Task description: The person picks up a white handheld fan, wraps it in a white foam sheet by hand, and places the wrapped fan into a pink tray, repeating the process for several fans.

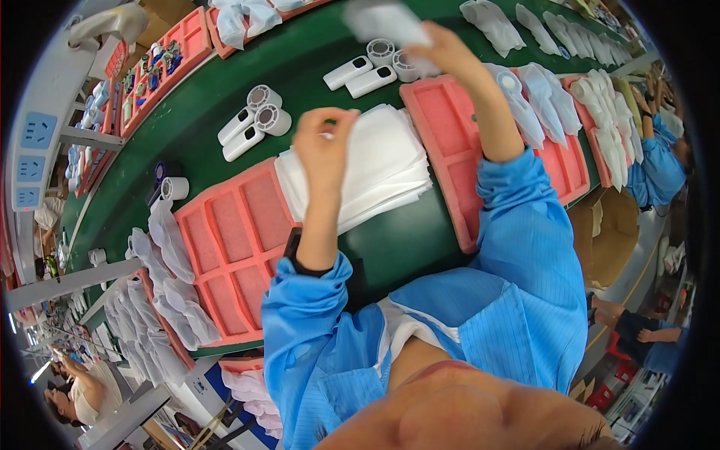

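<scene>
A white, pouch-like thing (386, 22), smeared by motion, is gripped at its right end by my right hand (446, 51) above the far side of the green bench. My left hand (322, 146), fingers curled with thumb and finger pinched, hovers over a stack of thin white sleeves (386, 161); what the pinch holds, if anything, I cannot make out. Beyond the stack lie two white handheld devices (349, 73) with round vented ends. Another pair of the same devices (244, 142) rests left of my left hand.
Pink compartment trays, one at left (229, 247) and one at right (442, 127), flank the stack. White-wrapped items lie on the right tray (566, 150) and beside the left one (172, 240). A tray of small parts (154, 75) stands far left. Co-workers sit at both sides.
</scene>
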`<control>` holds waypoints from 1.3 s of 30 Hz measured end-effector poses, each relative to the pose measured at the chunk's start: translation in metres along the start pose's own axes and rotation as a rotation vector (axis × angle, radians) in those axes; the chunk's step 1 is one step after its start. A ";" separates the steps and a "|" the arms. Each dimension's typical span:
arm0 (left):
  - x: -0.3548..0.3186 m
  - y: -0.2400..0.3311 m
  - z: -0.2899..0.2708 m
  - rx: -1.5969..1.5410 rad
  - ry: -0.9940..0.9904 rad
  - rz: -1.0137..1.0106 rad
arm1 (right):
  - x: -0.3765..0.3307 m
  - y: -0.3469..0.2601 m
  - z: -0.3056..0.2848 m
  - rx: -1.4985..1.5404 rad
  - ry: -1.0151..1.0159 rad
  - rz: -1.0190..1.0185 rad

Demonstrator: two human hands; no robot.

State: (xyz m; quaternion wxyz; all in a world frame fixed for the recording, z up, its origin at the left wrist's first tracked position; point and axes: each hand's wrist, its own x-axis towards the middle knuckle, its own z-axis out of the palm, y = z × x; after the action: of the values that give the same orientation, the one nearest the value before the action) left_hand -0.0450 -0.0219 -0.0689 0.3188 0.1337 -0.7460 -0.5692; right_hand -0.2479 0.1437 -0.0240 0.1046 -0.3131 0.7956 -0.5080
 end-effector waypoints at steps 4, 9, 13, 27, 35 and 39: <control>-0.023 -0.006 0.061 0.385 -0.198 0.098 | 0.054 0.127 -0.070 -0.787 0.506 0.426; -0.031 -0.025 0.055 0.622 -0.242 0.162 | 0.050 0.103 -0.034 -1.156 0.450 0.542; -0.029 -0.028 0.056 0.610 -0.194 0.169 | 0.041 0.087 -0.018 -0.755 0.110 0.061; -0.007 0.008 0.009 -0.362 -0.156 -0.338 | -0.042 -0.049 -0.054 0.122 0.104 -0.245; -0.006 0.040 -0.014 -0.654 -0.009 -0.267 | -0.050 -0.059 0.037 0.032 -0.235 -0.477; -0.009 0.050 -0.014 -0.772 0.133 -0.217 | -0.064 -0.069 0.069 -0.198 -0.159 -0.655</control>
State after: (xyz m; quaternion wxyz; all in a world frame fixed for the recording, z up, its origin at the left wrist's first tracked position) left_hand -0.0217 -0.0116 -0.0232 0.3313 0.1187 -0.4365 -0.8280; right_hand -0.1372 0.1110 -0.0056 -0.0331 -0.5990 0.6878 -0.4088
